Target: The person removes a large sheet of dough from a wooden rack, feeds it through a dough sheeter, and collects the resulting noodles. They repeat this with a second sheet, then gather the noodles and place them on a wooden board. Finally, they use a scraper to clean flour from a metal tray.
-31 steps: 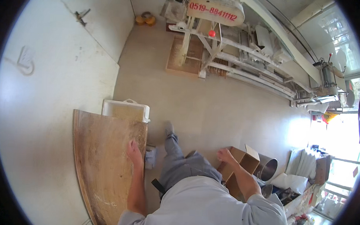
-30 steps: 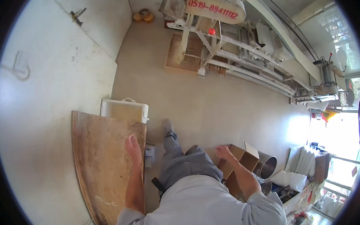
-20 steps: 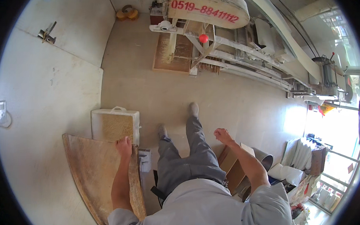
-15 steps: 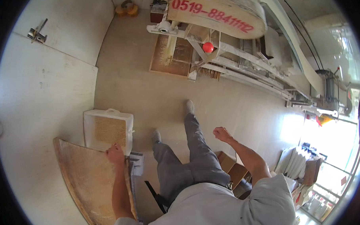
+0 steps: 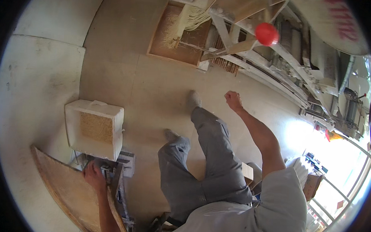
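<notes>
My left hand (image 5: 95, 176) is low on the left, over the upper edge of a curved wooden board (image 5: 68, 184). Its fingers look loosely curled, with nothing visible in them; whether it touches the board I cannot tell. Just beyond it stands a white box (image 5: 117, 132) with a yellowish-brown layer (image 5: 96, 127) inside. My right hand (image 5: 234, 100) hangs in the air over the floor, right of my front foot (image 5: 193, 99). It is curled into a fist, and nothing shows in it.
Ahead, a machine frame (image 5: 289, 58) with a red ball knob (image 5: 267, 34) runs to the right. Pale noodle-like strands (image 5: 176, 27) hang into a shallow wooden tray (image 5: 163, 49). A pale wall (image 5: 40, 70) rises at left. Cardboard boxes (image 5: 312, 186) stand at right.
My view has moved forward, bringing the machine and red knob closer. My right hand has swung forward; my left hand sits lower and further left. My legs have shifted in a step.
</notes>
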### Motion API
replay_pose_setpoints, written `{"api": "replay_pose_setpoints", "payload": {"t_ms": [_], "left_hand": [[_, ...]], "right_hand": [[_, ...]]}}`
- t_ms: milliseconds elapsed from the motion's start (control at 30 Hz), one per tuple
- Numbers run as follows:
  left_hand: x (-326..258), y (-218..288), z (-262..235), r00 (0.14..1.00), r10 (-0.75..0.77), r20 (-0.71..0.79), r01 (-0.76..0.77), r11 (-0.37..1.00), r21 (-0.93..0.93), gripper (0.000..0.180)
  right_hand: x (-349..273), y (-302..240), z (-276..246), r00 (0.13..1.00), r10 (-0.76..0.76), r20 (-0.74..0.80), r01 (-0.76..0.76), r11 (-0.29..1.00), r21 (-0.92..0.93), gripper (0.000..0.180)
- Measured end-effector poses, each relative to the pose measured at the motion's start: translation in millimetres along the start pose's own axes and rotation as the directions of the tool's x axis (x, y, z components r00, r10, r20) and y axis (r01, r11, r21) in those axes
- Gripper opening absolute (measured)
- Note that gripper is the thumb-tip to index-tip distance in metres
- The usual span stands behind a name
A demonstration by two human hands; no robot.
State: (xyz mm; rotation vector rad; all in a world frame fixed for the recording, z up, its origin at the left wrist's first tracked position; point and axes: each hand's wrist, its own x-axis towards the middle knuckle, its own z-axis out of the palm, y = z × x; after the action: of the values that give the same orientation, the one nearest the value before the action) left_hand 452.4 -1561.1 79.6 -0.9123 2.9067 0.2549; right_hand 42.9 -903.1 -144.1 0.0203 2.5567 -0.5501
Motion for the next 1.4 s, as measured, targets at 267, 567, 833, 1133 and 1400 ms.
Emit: {"api": "replay_pose_setpoints", "payload": {"t_ms": [267,567,833,1133,1400], "left_hand": [[-0.4,6.0,11.2,0.951,-0.31,-0.01,0.309,0.95,-0.028,0.028],[27.6,17.0,1.5,0.952,-0.302,0.047,0.302,0.953,0.007,0.023],[124.4,76.6,65.5,0.981,0.174,0.083,-0.189,0.956,0.226,0.028],[425.1,428.5,316.0,0.78,0.569,0.262,-0.219,0.639,-0.737,0.05],[466.2,526.0,336.9,0.562,0.431,0.706,0.448,0.558,-0.698,0.027]], "right_hand": [[269.8,50.9,140.9,0.864,-0.112,-0.492,0.043,0.988,-0.149,0.026],[356.9,71.4,181.2,0.708,-0.038,-0.706,-0.09,0.986,-0.143,0.031],[280.3,63.9,178.7,0.897,0.135,-0.422,-0.054,0.979,0.198,0.037],[253.7,80.9,161.7,0.993,0.121,0.015,-0.099,0.732,0.674,0.032],[240.3,104.3,141.6,0.984,0.152,0.095,-0.16,0.505,0.848,0.028]]}}
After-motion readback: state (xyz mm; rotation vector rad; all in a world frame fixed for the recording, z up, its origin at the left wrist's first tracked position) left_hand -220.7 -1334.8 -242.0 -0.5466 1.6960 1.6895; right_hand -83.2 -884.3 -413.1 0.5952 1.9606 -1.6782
